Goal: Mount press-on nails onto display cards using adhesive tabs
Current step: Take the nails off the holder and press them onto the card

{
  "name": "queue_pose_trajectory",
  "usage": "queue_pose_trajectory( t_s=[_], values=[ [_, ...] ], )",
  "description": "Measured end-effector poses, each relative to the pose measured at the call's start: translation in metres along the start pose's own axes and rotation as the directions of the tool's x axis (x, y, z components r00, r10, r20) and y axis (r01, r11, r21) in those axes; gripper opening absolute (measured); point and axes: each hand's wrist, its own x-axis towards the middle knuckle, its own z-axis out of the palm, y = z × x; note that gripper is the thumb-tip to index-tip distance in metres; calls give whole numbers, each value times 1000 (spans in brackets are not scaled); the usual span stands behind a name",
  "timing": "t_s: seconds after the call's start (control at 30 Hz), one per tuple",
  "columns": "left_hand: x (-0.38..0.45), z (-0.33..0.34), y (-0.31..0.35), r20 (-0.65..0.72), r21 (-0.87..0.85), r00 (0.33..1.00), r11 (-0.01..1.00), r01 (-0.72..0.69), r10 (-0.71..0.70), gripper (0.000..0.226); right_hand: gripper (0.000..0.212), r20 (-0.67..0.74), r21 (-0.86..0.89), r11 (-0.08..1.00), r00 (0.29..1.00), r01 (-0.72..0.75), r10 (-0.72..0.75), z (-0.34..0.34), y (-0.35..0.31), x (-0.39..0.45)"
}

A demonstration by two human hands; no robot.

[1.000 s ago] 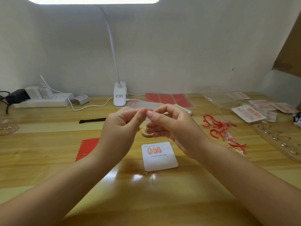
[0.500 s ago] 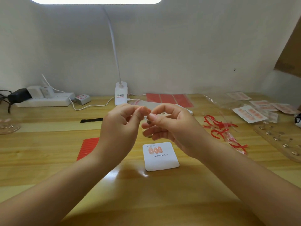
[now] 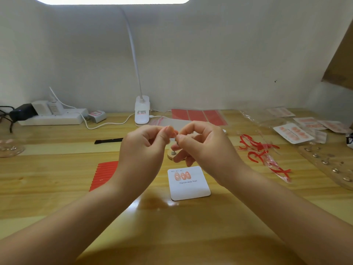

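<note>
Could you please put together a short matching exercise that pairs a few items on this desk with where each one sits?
Things:
1. display card
2. black tool
3. power strip
4. curled red strips

Places:
A. far left, against the wall
B. on the desk to the right of the right hand
C. on the desk in front of both hands, three pink nails on it
D. lying flat to the left of the left hand

Pairs: 1-C, 2-D, 3-A, 4-B
</note>
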Motion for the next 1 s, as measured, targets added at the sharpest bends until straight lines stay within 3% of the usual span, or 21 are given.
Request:
queue_pose_trajectory(
  t_s=[0.1, 0.27, 0.57, 0.8, 0.93, 1.0],
  values=[
    [0, -2, 3, 8, -32, 1000, 999, -5, 5, 17, 11, -3, -10, 1000, 1000, -4, 4, -1, 1, -1],
    [0, -4, 1, -25, 97, 978, 974, -203, 206, 15, 12, 74, 116, 991, 995, -70, 62, 0, -2, 0],
    [0, -3, 2, 9, 139, 967, 957, -253, 254, 14, 16, 78, 50, 997, 995, -66, 62, -3, -7, 1],
    [0, -2, 7, 46, -71, 996, 994, 78, -75, 20, 14, 84, 62, 995, 994, -75, 69, -3, -6, 3],
    [18, -14, -2, -41, -200, 940, 925, 323, -338, 27, 17, 92, 87, 993, 993, -80, 72, -5, -4, 1],
    [27, -22, -7, -62, -215, 919, 905, 368, -389, 26, 14, 126, 129, 989, 990, -74, 58, -5, -4, 2]
  ],
)
